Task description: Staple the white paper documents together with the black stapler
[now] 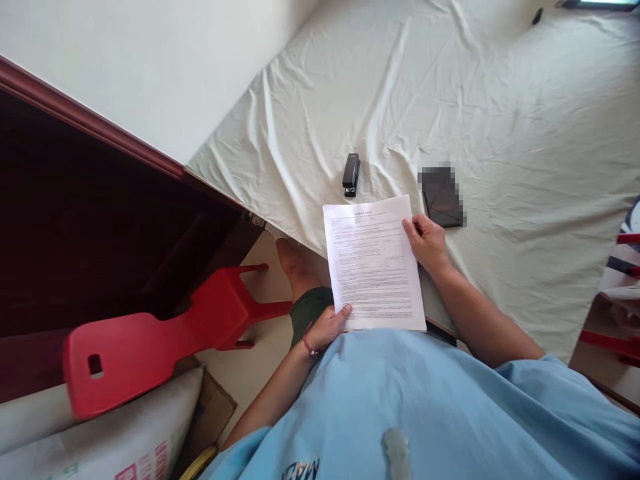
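Note:
Printed sheets of paper are held in front of my body, over the near edge of the table; they look like a thin stack. My left hand grips the lower left corner, its thumb on top and its other fingers hidden underneath. Higher up, on the right edge, my right hand pinches the sheets between thumb and bent fingers. Just beyond the top of the paper a black stapler lies on the cloth. Close to my right hand is a dark flat object, partly blurred out.
A pale wrinkled cloth covers the table. To the left stand a red plastic chair and a white printed sack. A white wall borders the table at the far left. Part of a lit screen shows at the top right.

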{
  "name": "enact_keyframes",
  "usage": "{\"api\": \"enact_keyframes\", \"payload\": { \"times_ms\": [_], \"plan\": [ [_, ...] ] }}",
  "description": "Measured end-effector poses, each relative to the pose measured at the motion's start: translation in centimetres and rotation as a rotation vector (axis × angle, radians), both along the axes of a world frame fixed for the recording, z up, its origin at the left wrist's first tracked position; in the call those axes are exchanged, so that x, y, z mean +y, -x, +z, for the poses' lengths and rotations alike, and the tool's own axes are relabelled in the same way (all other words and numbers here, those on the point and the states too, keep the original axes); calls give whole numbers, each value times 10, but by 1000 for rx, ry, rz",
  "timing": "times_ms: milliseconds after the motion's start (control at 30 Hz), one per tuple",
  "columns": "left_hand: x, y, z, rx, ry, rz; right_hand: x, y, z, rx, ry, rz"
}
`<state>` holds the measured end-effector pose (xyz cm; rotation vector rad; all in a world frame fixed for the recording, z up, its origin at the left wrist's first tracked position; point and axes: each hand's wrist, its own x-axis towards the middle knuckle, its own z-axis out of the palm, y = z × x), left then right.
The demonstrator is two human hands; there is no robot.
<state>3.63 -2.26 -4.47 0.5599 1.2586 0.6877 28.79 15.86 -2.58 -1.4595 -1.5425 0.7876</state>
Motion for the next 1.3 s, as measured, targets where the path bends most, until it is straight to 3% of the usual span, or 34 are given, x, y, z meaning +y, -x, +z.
{"api": "enact_keyframes", "payload": {
  "times_ms": [200,500,733,1067,1300],
  "plan": [
    [-10,4,-3,-37,185,122,-1,0,1,-55,14,-5],
    [-9,-2,-1,-58,76,108,1,0,-5,33,12,-61],
    [-13,3,1,-14,-14,31,2,-1,-6,-39,37,-33],
    [-10,3,9,42,-3,45,1,-2,-5,-131,12,5],
    [-1,0,20,50,-17,48,-1,0,0,-86,-44,-78]
  ]
}}
